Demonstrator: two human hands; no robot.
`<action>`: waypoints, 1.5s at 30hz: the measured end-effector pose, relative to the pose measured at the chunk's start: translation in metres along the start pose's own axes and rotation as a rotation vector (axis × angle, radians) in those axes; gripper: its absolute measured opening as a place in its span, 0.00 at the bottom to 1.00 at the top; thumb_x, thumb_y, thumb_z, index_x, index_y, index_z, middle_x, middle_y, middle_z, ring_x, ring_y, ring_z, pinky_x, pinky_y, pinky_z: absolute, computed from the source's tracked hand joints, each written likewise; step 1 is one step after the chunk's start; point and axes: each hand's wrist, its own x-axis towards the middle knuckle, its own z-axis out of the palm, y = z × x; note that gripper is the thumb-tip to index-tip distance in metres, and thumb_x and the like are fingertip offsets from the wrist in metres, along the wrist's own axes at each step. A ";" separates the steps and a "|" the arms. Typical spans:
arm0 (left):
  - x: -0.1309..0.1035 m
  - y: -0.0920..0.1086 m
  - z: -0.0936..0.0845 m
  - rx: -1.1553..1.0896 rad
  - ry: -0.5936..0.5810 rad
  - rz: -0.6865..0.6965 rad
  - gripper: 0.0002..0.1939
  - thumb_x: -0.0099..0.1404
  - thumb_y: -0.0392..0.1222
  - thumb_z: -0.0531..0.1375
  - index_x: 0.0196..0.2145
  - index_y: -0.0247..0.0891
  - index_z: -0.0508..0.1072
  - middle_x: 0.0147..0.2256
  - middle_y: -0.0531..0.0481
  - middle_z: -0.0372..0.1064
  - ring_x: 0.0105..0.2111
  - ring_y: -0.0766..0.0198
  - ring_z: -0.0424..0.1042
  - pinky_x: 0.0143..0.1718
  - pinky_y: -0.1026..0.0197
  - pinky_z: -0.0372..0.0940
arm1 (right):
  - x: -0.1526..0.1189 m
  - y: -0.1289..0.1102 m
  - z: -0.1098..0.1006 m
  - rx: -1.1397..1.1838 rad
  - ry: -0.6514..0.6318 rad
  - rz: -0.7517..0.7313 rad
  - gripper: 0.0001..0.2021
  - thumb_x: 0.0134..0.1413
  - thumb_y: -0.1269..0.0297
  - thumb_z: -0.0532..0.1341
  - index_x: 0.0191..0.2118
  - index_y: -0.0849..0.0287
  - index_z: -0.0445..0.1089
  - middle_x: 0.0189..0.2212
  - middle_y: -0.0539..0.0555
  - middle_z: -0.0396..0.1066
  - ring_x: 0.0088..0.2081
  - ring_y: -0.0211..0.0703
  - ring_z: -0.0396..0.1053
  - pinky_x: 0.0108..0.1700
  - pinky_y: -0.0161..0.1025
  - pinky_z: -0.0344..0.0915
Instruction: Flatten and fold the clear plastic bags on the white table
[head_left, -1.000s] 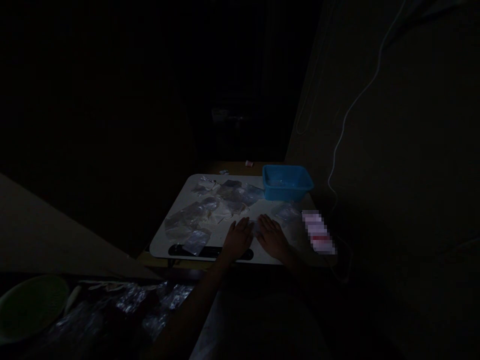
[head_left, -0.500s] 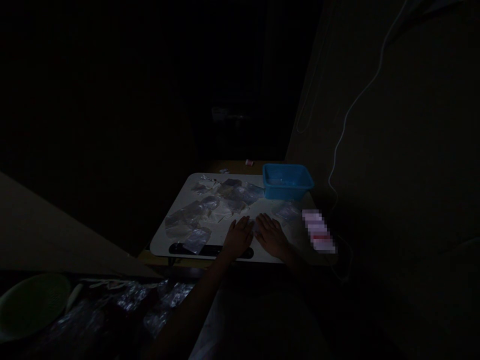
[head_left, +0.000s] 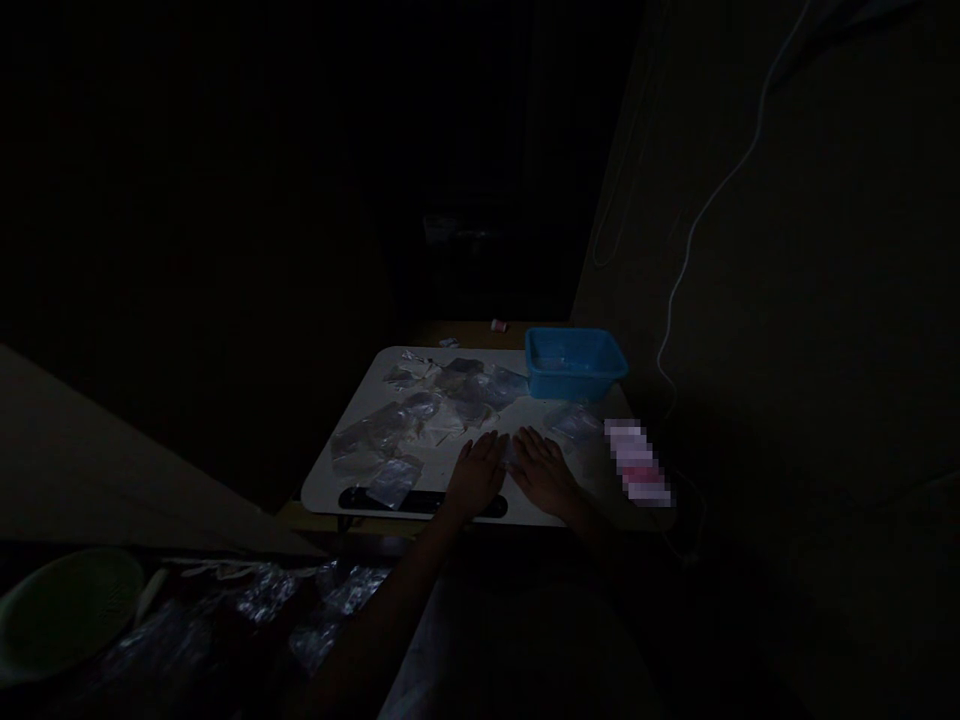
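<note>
Near the front of a small white table, my left hand lies flat with its fingers stretched forward. My right hand rests flat close beside it, fingers also extended. Between and partly under the two hands shows a thin clear plastic piece, mostly hidden. Several clear plastic bags are spread over the table to the left of my hands. One more plastic bag lies to the right, beyond my right hand. The scene is very dark, so fine detail is lost.
A blue basin stands at the table's back right corner. A blurred-out pink and white item lies at the right edge. Behind is a small cup. A white cable hangs at right. A green round basin and crumpled plastic sit lower left.
Both hands stay almost in place, flat on the table. The picture looks slightly darker; nothing else has visibly moved.
</note>
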 end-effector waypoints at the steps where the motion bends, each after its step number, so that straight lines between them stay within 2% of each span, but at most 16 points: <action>1: 0.000 0.000 0.000 -0.005 0.004 -0.002 0.22 0.63 0.38 0.46 0.55 0.36 0.53 0.56 0.43 0.51 0.55 0.59 0.50 0.53 0.51 0.48 | 0.000 0.000 0.000 -0.001 0.000 -0.001 0.24 0.57 0.56 0.42 0.55 0.63 0.52 0.57 0.60 0.50 0.58 0.48 0.41 0.54 0.47 0.42; 4: 0.001 0.000 -0.001 -0.020 0.014 -0.013 0.20 0.64 0.39 0.44 0.53 0.35 0.56 0.55 0.42 0.52 0.55 0.59 0.51 0.53 0.52 0.48 | 0.000 0.000 0.001 -0.002 0.010 -0.003 0.24 0.57 0.57 0.42 0.55 0.63 0.52 0.57 0.60 0.50 0.58 0.48 0.41 0.54 0.47 0.42; 11: 0.000 0.003 -0.003 0.061 -0.026 -0.004 0.21 0.62 0.39 0.48 0.53 0.35 0.57 0.56 0.41 0.51 0.55 0.56 0.50 0.53 0.50 0.47 | -0.001 -0.002 -0.002 -0.001 0.016 0.007 0.24 0.57 0.56 0.42 0.55 0.64 0.52 0.57 0.60 0.50 0.58 0.50 0.41 0.54 0.49 0.42; 17: 0.000 0.004 -0.002 0.083 -0.031 -0.002 0.21 0.62 0.38 0.46 0.53 0.34 0.58 0.56 0.41 0.51 0.55 0.56 0.50 0.53 0.51 0.47 | -0.002 -0.003 -0.007 -0.004 0.041 -0.052 0.24 0.58 0.59 0.40 0.57 0.66 0.48 0.58 0.58 0.45 0.59 0.46 0.38 0.56 0.48 0.36; 22: 0.000 0.004 -0.001 0.073 -0.043 0.006 0.23 0.60 0.37 0.48 0.54 0.30 0.56 0.56 0.40 0.50 0.56 0.55 0.48 0.54 0.50 0.46 | -0.002 -0.003 -0.004 -0.021 0.014 -0.060 0.25 0.58 0.56 0.39 0.56 0.64 0.51 0.57 0.60 0.48 0.59 0.46 0.42 0.57 0.49 0.35; 26: 0.001 0.000 0.002 0.014 -0.026 -0.003 0.23 0.61 0.38 0.46 0.54 0.28 0.55 0.55 0.39 0.51 0.55 0.56 0.49 0.54 0.50 0.47 | -0.001 -0.002 0.000 -0.021 0.000 -0.061 0.25 0.58 0.55 0.39 0.56 0.64 0.51 0.57 0.60 0.49 0.58 0.46 0.44 0.56 0.51 0.36; 30: 0.003 -0.008 0.002 -0.147 0.059 -0.017 0.22 0.66 0.39 0.39 0.54 0.30 0.55 0.54 0.42 0.54 0.55 0.63 0.51 0.53 0.56 0.49 | 0.000 -0.002 0.001 -0.007 -0.013 -0.058 0.26 0.57 0.53 0.39 0.56 0.65 0.50 0.57 0.61 0.49 0.58 0.46 0.43 0.56 0.51 0.37; 32: 0.002 -0.009 0.002 -0.175 0.068 0.000 0.22 0.66 0.40 0.38 0.55 0.31 0.54 0.55 0.43 0.53 0.55 0.65 0.50 0.53 0.57 0.49 | 0.000 -0.002 0.001 -0.001 -0.021 -0.058 0.26 0.57 0.53 0.39 0.56 0.65 0.50 0.57 0.61 0.49 0.58 0.46 0.43 0.55 0.52 0.37; 35: 0.000 -0.005 0.000 -0.098 -0.004 0.045 0.22 0.66 0.41 0.39 0.56 0.34 0.52 0.56 0.44 0.50 0.56 0.62 0.48 0.54 0.50 0.46 | 0.000 -0.001 -0.001 0.000 -0.017 -0.059 0.27 0.57 0.54 0.40 0.57 0.65 0.48 0.58 0.60 0.47 0.59 0.47 0.41 0.55 0.51 0.38; 38: -0.001 0.001 0.000 -0.002 -0.073 0.067 0.22 0.66 0.42 0.39 0.56 0.33 0.51 0.56 0.43 0.50 0.56 0.61 0.47 0.54 0.46 0.43 | -0.001 -0.001 -0.002 -0.018 0.023 -0.033 0.28 0.56 0.55 0.41 0.58 0.69 0.44 0.59 0.61 0.40 0.60 0.48 0.35 0.56 0.49 0.37; 41: -0.002 0.003 0.001 0.061 -0.086 0.073 0.22 0.66 0.42 0.39 0.55 0.33 0.52 0.56 0.43 0.49 0.56 0.61 0.47 0.54 0.46 0.43 | -0.001 0.000 -0.002 -0.029 0.035 -0.038 0.28 0.56 0.58 0.42 0.59 0.69 0.42 0.60 0.60 0.38 0.60 0.48 0.32 0.56 0.49 0.34; 45: -0.001 0.003 0.003 0.110 -0.076 0.077 0.22 0.65 0.40 0.40 0.56 0.33 0.51 0.57 0.43 0.48 0.56 0.61 0.47 0.54 0.46 0.43 | -0.001 0.001 0.002 -0.019 -0.006 -0.079 0.27 0.55 0.60 0.43 0.59 0.67 0.43 0.59 0.60 0.40 0.60 0.46 0.34 0.56 0.50 0.34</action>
